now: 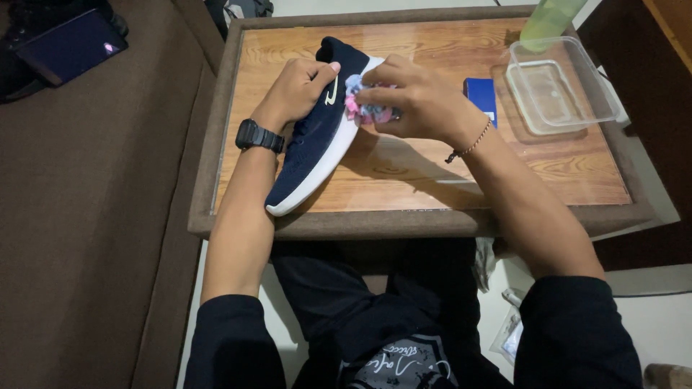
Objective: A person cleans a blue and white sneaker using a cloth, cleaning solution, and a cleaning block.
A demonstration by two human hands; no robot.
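Note:
A navy blue sneaker (313,140) with a white sole lies tilted on a small wooden table (432,180), toe toward me. My left hand (295,90), with a black watch on its wrist, grips the shoe's upper near the heel. My right hand (418,97) is closed on a crumpled pink, blue and white cloth (364,108) and presses it against the white sole edge near the heel.
A clear plastic container (562,90) stands at the table's back right, with a pale green bottle (549,21) behind it. A small blue box (481,95) lies beside my right wrist. A brown sofa (94,216) with a dark tablet (68,45) is on the left.

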